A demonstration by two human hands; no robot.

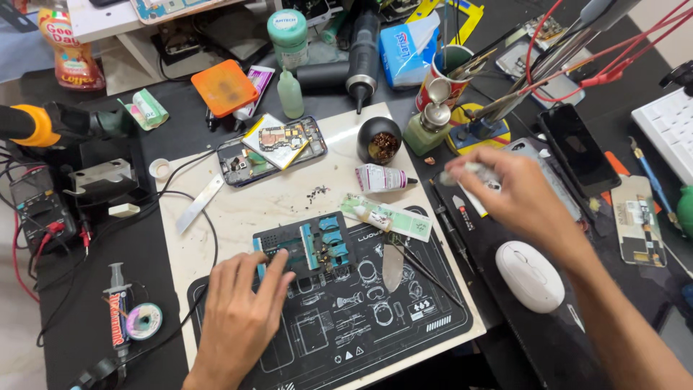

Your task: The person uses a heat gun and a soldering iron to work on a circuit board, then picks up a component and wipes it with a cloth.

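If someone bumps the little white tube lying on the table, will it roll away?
The white tube lies on its side on the pale board, so it could probably roll a bit. Its body looks flattened and squeezed, which would likely stop it soon. It seems small and light, so a nudge would probably just slide it.

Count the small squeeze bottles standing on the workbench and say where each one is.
2. A pale green bottle stands beside the orange pad, above the opened phone. A darker green one with a metal top stands right of the black cup. Others may be hidden in the clutter.
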